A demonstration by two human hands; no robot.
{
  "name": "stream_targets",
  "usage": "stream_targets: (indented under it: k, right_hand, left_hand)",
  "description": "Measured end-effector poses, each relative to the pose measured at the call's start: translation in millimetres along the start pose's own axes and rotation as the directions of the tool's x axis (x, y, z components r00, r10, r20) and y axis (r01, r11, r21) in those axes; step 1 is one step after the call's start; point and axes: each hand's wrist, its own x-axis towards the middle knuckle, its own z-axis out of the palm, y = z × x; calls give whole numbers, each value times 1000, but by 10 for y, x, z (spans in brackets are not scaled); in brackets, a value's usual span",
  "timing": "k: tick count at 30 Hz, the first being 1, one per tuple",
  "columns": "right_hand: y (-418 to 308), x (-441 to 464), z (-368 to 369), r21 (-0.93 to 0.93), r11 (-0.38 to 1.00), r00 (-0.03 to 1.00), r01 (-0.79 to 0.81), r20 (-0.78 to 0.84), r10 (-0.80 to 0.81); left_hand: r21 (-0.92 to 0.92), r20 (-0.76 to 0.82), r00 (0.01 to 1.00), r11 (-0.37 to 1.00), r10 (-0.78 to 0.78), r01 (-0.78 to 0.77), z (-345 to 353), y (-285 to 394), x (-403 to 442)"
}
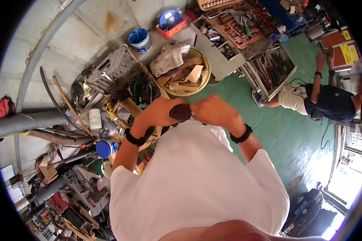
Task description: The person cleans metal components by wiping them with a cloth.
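In front of my white shirt, my two hands meet at chest height. My left hand [160, 112] is closed around a dark, rounded object [180, 113] whose kind I cannot make out. Pressed to the right side of that object is my right hand [214, 111], its fingers curled in a pinch and slightly blurred. Whatever sits between those fingertips is too small to name. Just beyond the hands stands a round yellow-rimmed bin [206, 76] with cardboard scraps and a grey cloth [171, 59].
A tool cabinet has an open drawer [274, 66] of hand tools and a socket set [241, 30] on top. To the left are a grey toolbox [108, 68], blue-lidded tub [104, 148] and hoses. Another person [330, 100] stands at right on the green floor [265, 128].
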Motion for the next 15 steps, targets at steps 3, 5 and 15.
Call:
stream_targets:
  k: [3, 5, 15]
  right_hand:
    - [60, -100, -56, -71, 997, 1000, -27, 6, 28]
    - [246, -310, -365, 48, 993, 980, -106, -165, 112]
    - [294, -549, -177, 791, 612, 716, -11, -421, 556]
  left_hand:
    - [-8, -63, 992, 994, -112, 112, -139, -55, -133]
    - [-145, -285, 907, 949, -312, 281, -283, -364, -405]
    - [-757, -537, 841, 478, -66, -446, -274, -428, -423]
